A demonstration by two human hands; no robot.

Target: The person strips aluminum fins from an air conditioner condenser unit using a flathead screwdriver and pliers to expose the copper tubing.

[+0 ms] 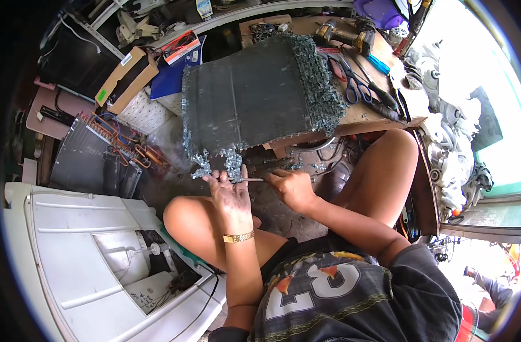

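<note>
A large dark grey finned coil block, like a heat exchanger, lies in front of me, with torn, crumpled metal fins along its right edge. At its near edge, my left hand is palm up, its fingers around a hanging clump of shredded fins. A second shredded piece hangs just left of it. My right hand is closed round a thin rod-like tool, its handle hidden in the fist. The tool's tip points left and meets the clump by my left fingers.
On the wooden bench lie scissors, a cordless drill and several hand tools. A white appliance casing stands at lower left, near copper tubing. Boxes are at back left. White motor-like parts are piled at right.
</note>
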